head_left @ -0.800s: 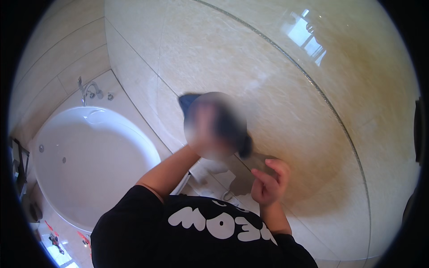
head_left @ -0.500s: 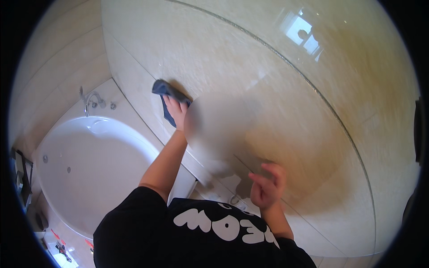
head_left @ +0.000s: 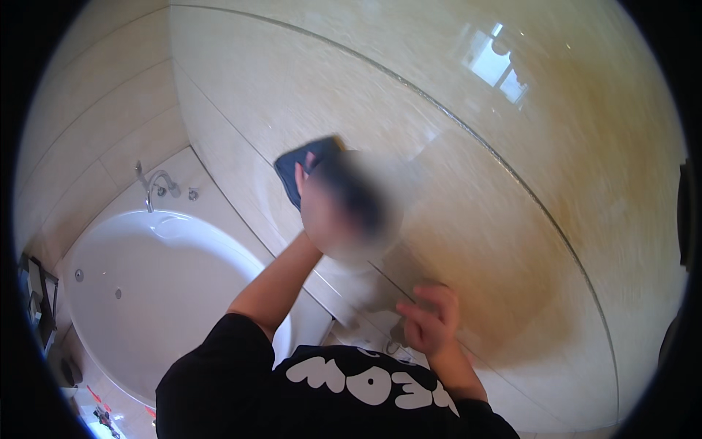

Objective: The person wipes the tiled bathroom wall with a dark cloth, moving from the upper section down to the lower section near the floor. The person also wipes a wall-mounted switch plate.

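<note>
One white, rounded bathtub (head_left: 146, 336) is filling the left of our view, and a chrome faucet (head_left: 153, 192) is standing by its far rim. To the right of these, a dark blue cloth (head_left: 291, 165) is lying against the glossy cream wall (head_left: 234, 88). Our left hand (head_left: 322, 208) is resting on the cloth, its visible fingers reaching across the fabric; a round blur is hiding the rest, so we are unable to tell whether it is gripping or only pressing. Below, we are wearing a black shirt (head_left: 219, 380) with white print. Farther right, our right hand (head_left: 431, 322) is hanging near the wall, relaxed and empty, its fingers loosely bending. Above it, a bright window reflection (head_left: 488, 62) is shining; rightmost, a broad shadow (head_left: 526, 336) is darkening the wall.
</note>
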Demonstrator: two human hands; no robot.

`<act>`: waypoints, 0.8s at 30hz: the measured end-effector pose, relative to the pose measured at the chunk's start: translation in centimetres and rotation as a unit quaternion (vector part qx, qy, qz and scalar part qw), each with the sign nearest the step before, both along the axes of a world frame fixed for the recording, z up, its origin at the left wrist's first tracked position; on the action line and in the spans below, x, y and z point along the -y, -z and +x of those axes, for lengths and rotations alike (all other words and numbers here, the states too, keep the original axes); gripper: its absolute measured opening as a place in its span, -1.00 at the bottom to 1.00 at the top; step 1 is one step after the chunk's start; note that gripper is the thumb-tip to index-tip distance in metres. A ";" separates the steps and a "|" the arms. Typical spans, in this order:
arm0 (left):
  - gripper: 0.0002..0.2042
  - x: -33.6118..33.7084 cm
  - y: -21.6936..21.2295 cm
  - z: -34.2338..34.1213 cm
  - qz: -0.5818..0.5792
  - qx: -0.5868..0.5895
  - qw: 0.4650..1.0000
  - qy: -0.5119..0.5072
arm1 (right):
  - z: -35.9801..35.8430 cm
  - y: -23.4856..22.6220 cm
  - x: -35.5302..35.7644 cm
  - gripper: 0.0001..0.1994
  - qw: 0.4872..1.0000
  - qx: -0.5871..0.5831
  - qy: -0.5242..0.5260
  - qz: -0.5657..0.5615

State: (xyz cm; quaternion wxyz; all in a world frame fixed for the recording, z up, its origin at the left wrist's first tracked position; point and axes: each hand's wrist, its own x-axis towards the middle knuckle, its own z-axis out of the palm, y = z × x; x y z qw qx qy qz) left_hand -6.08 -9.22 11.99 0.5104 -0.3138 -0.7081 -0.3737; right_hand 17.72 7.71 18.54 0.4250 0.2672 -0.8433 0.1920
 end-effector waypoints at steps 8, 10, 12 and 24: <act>-0.35 1.8 4.5 -4.0 0.218 0.127 0.967 -0.028 | -0.9 1.0 0.9 -0.71 1.000 0.011 -0.021 0.014; -0.22 0.0 1.8 -0.3 0.167 0.113 0.979 -0.028 | -1.5 0.8 1.0 -0.70 1.000 0.018 -0.020 0.015; -0.11 -1.4 1.4 1.9 0.092 0.063 0.994 -0.010 | -2.0 0.9 1.4 -0.70 1.000 0.017 -0.019 0.015; -0.23 3.5 -7.2 -5.9 0.157 0.106 0.981 -0.044 | -2.1 0.6 2.1 -0.70 0.999 0.020 -0.025 0.009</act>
